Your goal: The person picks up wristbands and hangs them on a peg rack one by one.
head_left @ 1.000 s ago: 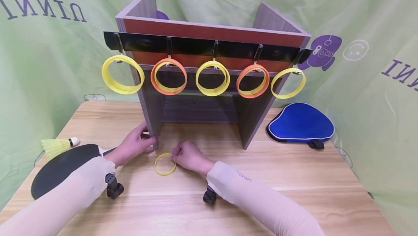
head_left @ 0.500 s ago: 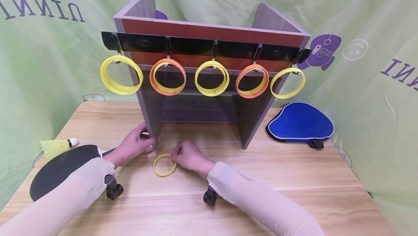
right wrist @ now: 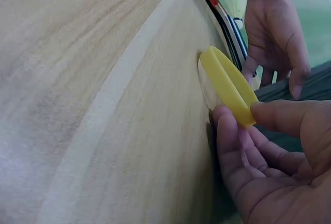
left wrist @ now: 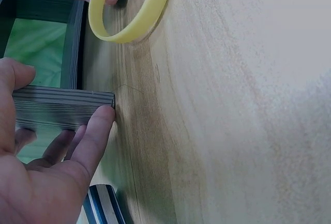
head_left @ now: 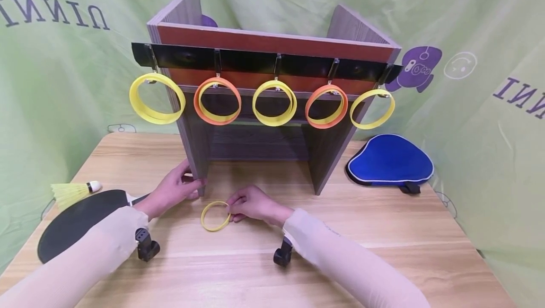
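My right hand [head_left: 253, 203] pinches a thin yellow ring [head_left: 203, 218] between thumb and fingers at the ring's right side. In the right wrist view the ring [right wrist: 225, 87] is tilted close over the tabletop; I cannot tell if its far edge touches. My left hand [head_left: 173, 189] grips the lower front edge of a grey wooden stand's left side panel [head_left: 192, 149]. In the left wrist view the thumb lies on one face of the panel [left wrist: 67, 102], fingers on the other. Yellow and orange rings [head_left: 274, 121] hang from hooks on the stand's black strip [head_left: 247, 62].
A black table tennis bat [head_left: 81, 223] lies under the left forearm, with a yellow shuttlecock [head_left: 72, 193] beside it. At the right is a blue bat case [head_left: 391, 159]. Green printed cloth [head_left: 481, 156] surrounds the wooden table [head_left: 362, 242].
My right hand has shifted slightly right and turned, so its fingers now show below the thumb at the ring's edge. The ring has barely moved. My left hand stays on the panel.
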Demonstrator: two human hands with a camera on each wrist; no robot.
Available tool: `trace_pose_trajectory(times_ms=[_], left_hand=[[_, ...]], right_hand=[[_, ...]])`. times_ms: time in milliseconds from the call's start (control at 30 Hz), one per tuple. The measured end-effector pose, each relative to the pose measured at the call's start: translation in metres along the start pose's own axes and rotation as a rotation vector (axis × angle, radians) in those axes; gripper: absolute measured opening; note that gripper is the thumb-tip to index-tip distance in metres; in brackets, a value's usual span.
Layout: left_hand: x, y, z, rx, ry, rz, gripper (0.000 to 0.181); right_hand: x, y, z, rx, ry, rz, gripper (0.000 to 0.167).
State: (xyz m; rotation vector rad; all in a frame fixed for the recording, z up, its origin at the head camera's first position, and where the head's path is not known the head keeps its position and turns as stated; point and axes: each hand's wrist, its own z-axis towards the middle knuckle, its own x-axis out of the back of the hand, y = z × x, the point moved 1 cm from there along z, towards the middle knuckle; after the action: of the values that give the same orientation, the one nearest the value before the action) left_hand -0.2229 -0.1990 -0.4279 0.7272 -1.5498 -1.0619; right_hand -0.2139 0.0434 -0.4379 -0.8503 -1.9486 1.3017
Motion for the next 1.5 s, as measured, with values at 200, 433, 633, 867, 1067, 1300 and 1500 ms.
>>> trace_pose_trajectory(times_ms=[200, 433, 633, 867, 1067, 1300, 1500], left_hand=[[0.0, 0.001, -0.001, -0.002, 0.001, 0.012, 0.067], [0.001, 0.002, -0.001, 0.013, -0.007, 0.0, 0.068], [0.001, 0.003, -0.002, 0.015, -0.004, -0.012, 0.068], [0.0, 0.003, -0.003, 0.013, -0.004, -0.015, 0.068], [0.0, 0.004, -0.002, 0.012, -0.011, -0.005, 0.07], [0.001, 0.003, -0.002, 0.016, -0.013, -0.018, 0.071], [0.001, 0.003, -0.002, 0.028, -0.008, -0.014, 0.071]], right_hand=[[0.007, 0.004, -0.006, -0.02, -0.049, 0.104, 0.022], [0.016, 0.001, -0.017, -0.027, -0.065, 0.16, 0.03], [0.025, -0.004, -0.031, -0.003, -0.062, 0.201, 0.03], [0.042, -0.015, -0.057, 0.058, -0.082, 0.189, 0.035], [0.061, -0.025, -0.083, 0.112, -0.06, 0.208, 0.026], [0.09, -0.039, -0.114, 0.175, 0.005, 0.225, 0.035], [0.11, -0.054, -0.144, 0.266, 0.04, 0.23, 0.017]])
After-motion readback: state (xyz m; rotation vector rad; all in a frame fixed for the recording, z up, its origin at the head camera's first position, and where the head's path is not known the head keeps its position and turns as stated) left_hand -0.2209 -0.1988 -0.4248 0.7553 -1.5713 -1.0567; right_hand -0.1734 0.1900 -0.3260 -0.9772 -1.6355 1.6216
